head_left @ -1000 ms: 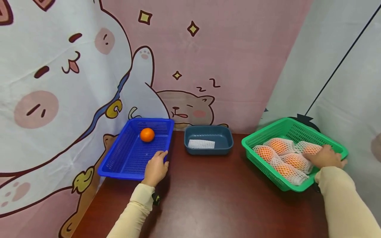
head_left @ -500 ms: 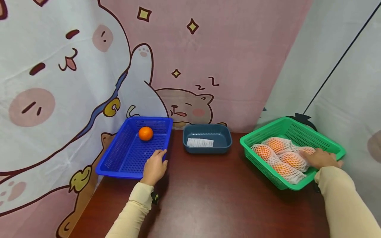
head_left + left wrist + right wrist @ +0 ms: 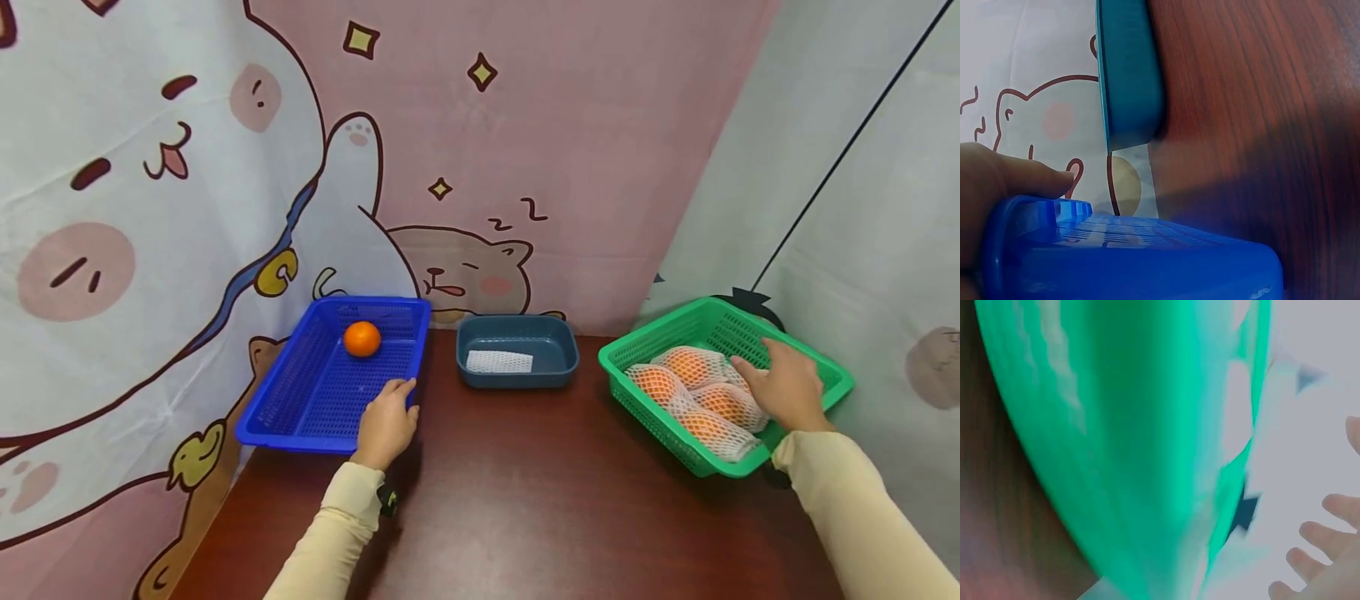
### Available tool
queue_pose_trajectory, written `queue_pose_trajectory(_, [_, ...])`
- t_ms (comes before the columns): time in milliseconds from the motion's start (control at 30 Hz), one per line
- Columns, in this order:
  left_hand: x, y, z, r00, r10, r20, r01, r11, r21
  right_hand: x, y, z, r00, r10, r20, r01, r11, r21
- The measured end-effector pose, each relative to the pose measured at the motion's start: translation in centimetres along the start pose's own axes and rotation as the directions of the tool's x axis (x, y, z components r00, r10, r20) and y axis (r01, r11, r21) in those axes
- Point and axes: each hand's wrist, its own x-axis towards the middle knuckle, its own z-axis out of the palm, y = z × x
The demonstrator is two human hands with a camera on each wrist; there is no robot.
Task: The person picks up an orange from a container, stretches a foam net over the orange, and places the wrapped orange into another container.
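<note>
My left hand [image 3: 386, 423] grips the right rim of the blue basket [image 3: 330, 392]; in the left wrist view the thumb [image 3: 1038, 178] lies along that rim. One bare orange [image 3: 362, 339] sits toward the back of this basket. Over the right side of the green basket [image 3: 671, 446] hovers my right hand [image 3: 791, 385], its fingers spread and holding nothing. Several oranges in white foam nets [image 3: 723, 403] lie in the green basket, and the hand partly hides one of them. The right wrist view shows the spread fingers [image 3: 1322, 540] beside the blurred green basket wall.
Between the baskets, at the back of the brown table [image 3: 540, 500], stands a dark teal tray [image 3: 517, 381]. A flat white foam net [image 3: 498, 362] lies in it. A cartoon-printed cloth [image 3: 585, 167] hangs close behind and at the sides.
My right hand has risen off the netted oranges at the right of the green basket and spread its fingers. The left hand keeps its hold on the blue basket's rim.
</note>
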Motion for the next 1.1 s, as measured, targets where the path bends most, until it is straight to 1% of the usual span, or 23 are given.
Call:
queue_pose_trajectory(100, [0.0,-0.2,0.1,1.0,0.01,-0.008,-0.01,1.0,-0.001,-1.3,-3.3,0.3,0.993,-0.12,-0.009,0.12,0.991,0.055])
queue_pose_trajectory(200, [0.1,-0.2,-0.1,1.0,0.018,-0.015,-0.018,1.0,0.0,-3.0,-6.0,1.3,0.976,-0.216,0.019,0.212,0.97,0.116])
queue_pose_trajectory(300, [0.1,-0.1,-0.3,1.0,0.015,-0.017,-0.015,1.0,-0.002,-4.2,-7.9,2.6,0.956,-0.29,0.049,0.279,0.947,0.157])
queue_pose_trajectory(400, [0.1,-0.1,-0.4,1.0,0.015,-0.008,-0.015,1.0,-0.006,-4.9,-8.9,4.0,0.939,-0.333,0.085,0.316,0.934,0.17])
queue_pose_trajectory(467, [0.1,0.0,-0.4,1.0,0.014,0.001,-0.014,1.0,-0.007,-5.1,-9.2,4.8,0.935,-0.335,0.115,0.315,0.935,0.164])
queue_pose_trajectory(567, [0.0,0.1,-0.4,1.0,0.012,0.006,-0.012,1.0,-0.008,-5.2,-9.2,5.6,0.933,-0.318,0.166,0.296,0.944,0.142])
queue_pose_trajectory(700, [-0.1,0.1,-0.3,1.0,0.012,0.009,-0.012,1.0,-0.008,-5.0,-9.1,6.3,0.931,-0.287,0.224,0.261,0.955,0.141])
queue_pose_trajectory(833, [-0.2,0.1,-0.2,1.0,0.016,0.009,-0.016,1.0,-0.008,-4.8,-8.9,6.6,0.928,-0.272,0.257,0.239,0.959,0.152])
queue_pose_trajectory(933, [-0.1,0.0,-0.1,1.0,0.02,0.002,-0.02,1.0,-0.007,-4.8,-8.9,6.6,0.927,-0.277,0.254,0.24,0.956,0.166])
queue_pose_trajectory(1033, [0.0,-0.1,-0.1,1.0,0.016,-0.003,-0.016,1.0,-0.004,-4.8,-9.0,6.7,0.923,-0.307,0.234,0.269,0.946,0.179])
queue_pose_trajectory(1100, [0.0,-0.1,-0.1,1.0,0.013,-0.003,-0.013,1.0,-0.004,-4.8,-9.0,6.7,0.919,-0.323,0.226,0.29,0.942,0.167])
